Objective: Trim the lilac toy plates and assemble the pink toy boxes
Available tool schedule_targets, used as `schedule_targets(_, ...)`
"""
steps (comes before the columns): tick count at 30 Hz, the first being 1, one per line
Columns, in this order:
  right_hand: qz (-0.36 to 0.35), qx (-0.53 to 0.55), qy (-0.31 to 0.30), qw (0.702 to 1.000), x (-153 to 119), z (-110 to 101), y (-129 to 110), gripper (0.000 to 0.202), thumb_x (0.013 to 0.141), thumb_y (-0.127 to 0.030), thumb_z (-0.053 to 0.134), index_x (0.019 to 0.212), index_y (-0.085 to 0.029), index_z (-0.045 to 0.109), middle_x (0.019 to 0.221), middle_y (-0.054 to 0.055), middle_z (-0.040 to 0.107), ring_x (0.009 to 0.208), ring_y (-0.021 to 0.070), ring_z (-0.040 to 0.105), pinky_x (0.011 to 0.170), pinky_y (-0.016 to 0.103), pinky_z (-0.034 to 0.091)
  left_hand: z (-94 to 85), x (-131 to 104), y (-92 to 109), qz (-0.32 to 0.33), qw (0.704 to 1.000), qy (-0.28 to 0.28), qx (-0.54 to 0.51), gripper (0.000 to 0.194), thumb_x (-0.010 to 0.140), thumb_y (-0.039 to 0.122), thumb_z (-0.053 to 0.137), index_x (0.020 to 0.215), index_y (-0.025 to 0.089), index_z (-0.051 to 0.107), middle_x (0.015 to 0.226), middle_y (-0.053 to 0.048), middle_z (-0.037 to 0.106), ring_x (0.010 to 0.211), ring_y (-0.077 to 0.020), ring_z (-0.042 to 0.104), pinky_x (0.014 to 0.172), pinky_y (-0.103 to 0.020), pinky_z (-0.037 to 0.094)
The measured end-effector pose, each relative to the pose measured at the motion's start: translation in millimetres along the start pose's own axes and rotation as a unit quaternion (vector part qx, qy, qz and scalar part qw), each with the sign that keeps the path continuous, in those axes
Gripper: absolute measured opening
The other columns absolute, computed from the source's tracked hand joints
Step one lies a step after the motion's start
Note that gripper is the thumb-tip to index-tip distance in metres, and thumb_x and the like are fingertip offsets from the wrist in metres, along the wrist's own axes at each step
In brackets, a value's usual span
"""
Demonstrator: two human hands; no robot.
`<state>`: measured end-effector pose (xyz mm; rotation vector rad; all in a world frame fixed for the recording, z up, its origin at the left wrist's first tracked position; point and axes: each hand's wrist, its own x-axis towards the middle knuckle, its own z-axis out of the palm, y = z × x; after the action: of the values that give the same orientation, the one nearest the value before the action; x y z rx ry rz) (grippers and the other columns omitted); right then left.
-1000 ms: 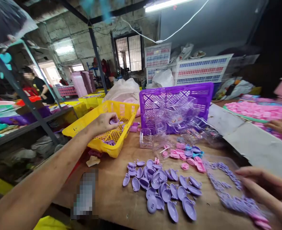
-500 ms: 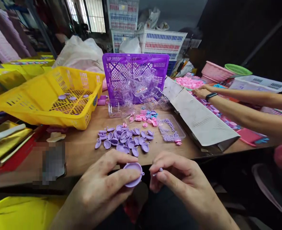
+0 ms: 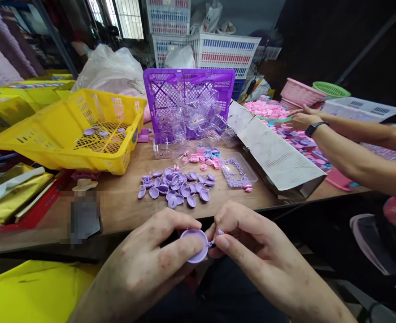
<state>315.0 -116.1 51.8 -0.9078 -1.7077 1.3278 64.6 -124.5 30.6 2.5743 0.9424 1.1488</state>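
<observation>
At lower centre of the frame, the left hand (image 3: pixel 150 262) is clamping a purple dish (image 3: pixel 195 233), its thumb pressing across the bowl and its fingers curling behind. The dish is sitting over the person's lap, in front of the table (image 3: pixel 117 202), with its small loop pointing right. The right hand (image 3: pixel 261 255) is pinching a tiny purple piece (image 3: pixel 220 232) between thumb and forefinger, bringing its end against the loop; whether the two are joined is too small to tell. The hands are standing close together, fingertips nearly meeting.

At centre, a pile of dishes (image 3: pixel 179 181) is lying on the table. Just right of it, a clear tray (image 3: pixel 250 172) is holding more tiny pieces (image 3: pixel 231 180); pink parts (image 3: pixel 194 158) are lying behind. At left, a yellow basket (image 3: pixel 128 154) is holding a few dishes. At upper centre, a purple basket (image 3: pixel 148 92) is standing on edge behind clear cases (image 3: pixel 198 121). At right, a co-worker's hands (image 3: pixel 302 120) are reaching toward a heap of pink parts (image 3: pixel 267 109).
</observation>
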Motion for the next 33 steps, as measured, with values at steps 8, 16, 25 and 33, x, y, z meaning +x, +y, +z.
schedule_targets(8,0.028,-0.024,-0.041,0.998,-2.1,-4.6,-5.7,0.026,0.108,-0.039,0.077,0.09,-0.023,0.067,0.089,-0.001,0.058,0.077,0.0119,0.059,0.065,0.019,0.052,9.2,-9.3,2.8,-0.048,0.997,0.014,-0.063,0.024,0.109,0.025,0.065,0.129,0.034,0.073,0.125,-0.003,0.078,0.104,-0.0173,0.078,0.086,-0.022,0.066)
schedule_targets(16,0.039,-0.039,-0.043,0.998,-5.8,-3.3,-9.6,0.025,0.11,-0.039,0.073,0.092,-0.023,0.066,0.095,0.0,0.063,0.083,0.0131,0.062,0.071,0.02,0.054,10.6,-6.9,2.0,-0.043,0.996,0.018,-0.08,0.024,0.108,0.024,0.065,0.129,0.033,0.075,0.121,-0.003,0.079,0.101,-0.0165,0.079,0.083,-0.02,0.066)
schedule_targets(25,0.076,-0.013,-0.05,0.996,-9.9,4.0,-17.8,0.027,0.112,-0.044,0.068,0.095,-0.023,0.071,0.092,0.002,0.074,0.109,0.0225,0.073,0.092,0.029,0.058,-0.5,-9.6,8.8,-0.049,0.995,0.008,-0.087,0.033,0.106,0.018,0.067,0.133,0.036,0.074,0.126,0.0,0.079,0.106,-0.0146,0.079,0.088,-0.019,0.065)
schedule_targets(33,0.091,-0.007,-0.055,0.994,-15.5,10.3,-23.8,0.027,0.108,-0.045,0.075,0.095,-0.022,0.07,0.09,0.001,0.075,0.081,0.0154,0.069,0.07,0.022,0.055,-6.1,-15.6,18.7,-0.103,0.985,-0.008,-0.136,0.026,0.106,0.029,0.067,0.128,0.035,0.078,0.119,-0.001,0.083,0.095,-0.0187,0.082,0.078,-0.023,0.068)
